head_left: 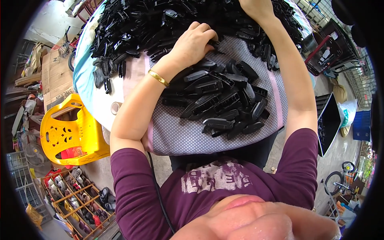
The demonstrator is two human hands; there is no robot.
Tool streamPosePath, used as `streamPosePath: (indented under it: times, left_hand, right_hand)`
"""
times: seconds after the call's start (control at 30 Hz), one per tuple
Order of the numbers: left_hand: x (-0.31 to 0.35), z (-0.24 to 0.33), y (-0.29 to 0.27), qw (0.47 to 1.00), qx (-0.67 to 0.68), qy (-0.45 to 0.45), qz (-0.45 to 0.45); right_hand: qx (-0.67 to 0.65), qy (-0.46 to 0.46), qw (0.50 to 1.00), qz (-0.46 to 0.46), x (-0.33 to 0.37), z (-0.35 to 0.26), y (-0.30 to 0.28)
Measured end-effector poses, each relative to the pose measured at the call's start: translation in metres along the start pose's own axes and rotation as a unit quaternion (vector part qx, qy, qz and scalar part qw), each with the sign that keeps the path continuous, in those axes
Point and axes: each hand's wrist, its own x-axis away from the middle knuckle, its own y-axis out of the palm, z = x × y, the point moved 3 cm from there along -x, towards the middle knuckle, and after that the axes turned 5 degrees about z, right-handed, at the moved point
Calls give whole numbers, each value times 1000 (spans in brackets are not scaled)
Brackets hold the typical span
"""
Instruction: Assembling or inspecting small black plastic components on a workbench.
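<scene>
A large heap of long black plastic pieces (136, 28) covers the far part of the table. A smaller pile of similar pieces (224, 100), some with glossy rounded backs, lies nearer me on a patterned grey cloth (180, 144) with pink edges. My left hand (194, 44), a gold bangle on its wrist, is at the heap's near edge. Its fingers curl down toward the thumb, closed round a black plastic piece that shows only partly. My right hand (257, 9) reaches over the heap on the right; its fingers are cut off by the upper edge.
A roll of tape (116, 108) sits on the white table cover left of my forearm. Left of the table stands a yellow plastic chair (76, 132). A shoe rack (78, 200) is at lower left. On the right are a dark red-framed chair (324, 54) and a black panel (330, 124).
</scene>
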Motion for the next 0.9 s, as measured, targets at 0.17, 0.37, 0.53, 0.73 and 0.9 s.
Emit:
streamPosePath:
  times: [0.17, 0.37, 0.53, 0.73, 0.9]
  left_hand:
    - [6, -6, -6, 992, 72, -37, 94]
    - [11, -12, -18, 943, 255, -190, 102]
    - [11, -23, -22, 892, 366, -256, 74]
    - [13, -19, -17, 653, 663, -360, 60]
    - [13, -10, -19, 577, 715, -382, 98]
  right_hand:
    - [101, -5, 987, -128, -24, -6, -3]
    - [24, -58, 997, -34, -19, -29, -13]
    - [-356, 108, 926, -69, 16, -72, -52]
    - [-439, -28, 895, -78, 47, -92, -55]
    - [-369, -46, 928, -19, 57, -100, -50]
